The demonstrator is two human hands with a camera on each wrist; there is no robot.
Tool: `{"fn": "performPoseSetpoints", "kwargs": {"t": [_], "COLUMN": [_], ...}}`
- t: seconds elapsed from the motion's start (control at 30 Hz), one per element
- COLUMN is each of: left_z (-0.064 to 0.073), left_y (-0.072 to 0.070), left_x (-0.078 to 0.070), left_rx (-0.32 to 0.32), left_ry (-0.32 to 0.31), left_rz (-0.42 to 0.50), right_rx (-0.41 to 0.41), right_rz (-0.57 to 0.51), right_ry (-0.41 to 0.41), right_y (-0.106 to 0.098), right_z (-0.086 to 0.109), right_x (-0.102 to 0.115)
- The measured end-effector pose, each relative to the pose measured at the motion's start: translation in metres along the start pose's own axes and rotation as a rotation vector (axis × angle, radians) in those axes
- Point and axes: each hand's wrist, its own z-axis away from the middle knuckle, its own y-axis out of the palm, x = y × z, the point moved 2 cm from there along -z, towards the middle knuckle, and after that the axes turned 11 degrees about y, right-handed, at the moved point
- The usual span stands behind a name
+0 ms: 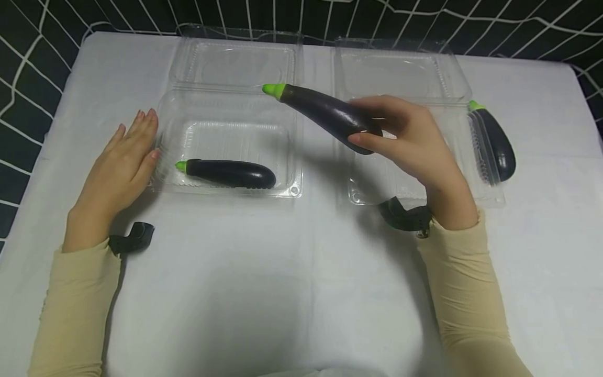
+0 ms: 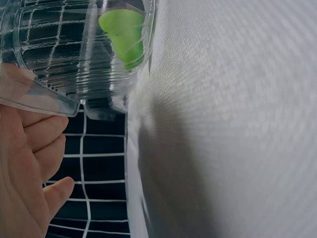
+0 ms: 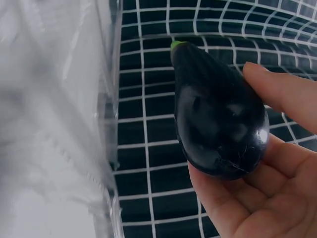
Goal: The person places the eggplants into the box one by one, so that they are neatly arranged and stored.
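My right hand holds a dark purple eggplant by its thick end, in the air between two clear plastic boxes. Its green stem end points left, over the edge of the left box. In the right wrist view the thumb and fingers grip the eggplant from both sides. A second eggplant lies in the left clear box, near its front wall. At that box's left side my left hand touches the rim, its fingers straight; the left wrist view shows this hand beside the clear wall.
The right clear box stands with its lid folded back, as does the left box's lid. A third eggplant lies by the right box's right wall. White wire mesh borders the white table.
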Motion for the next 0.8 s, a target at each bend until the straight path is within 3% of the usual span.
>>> {"fn": "performPoseSetpoints", "kwargs": {"t": [0.8], "left_z": [0.000], "left_y": [0.001], "left_x": [0.000], "left_rx": [0.007], "left_ry": [-0.006], "left_rz": [-0.008], "right_rx": [0.130], "right_rz": [-0.029], "right_ry": [-0.063], "right_y": [0.039], "right_z": [-0.015], "right_x": [0.031]}}
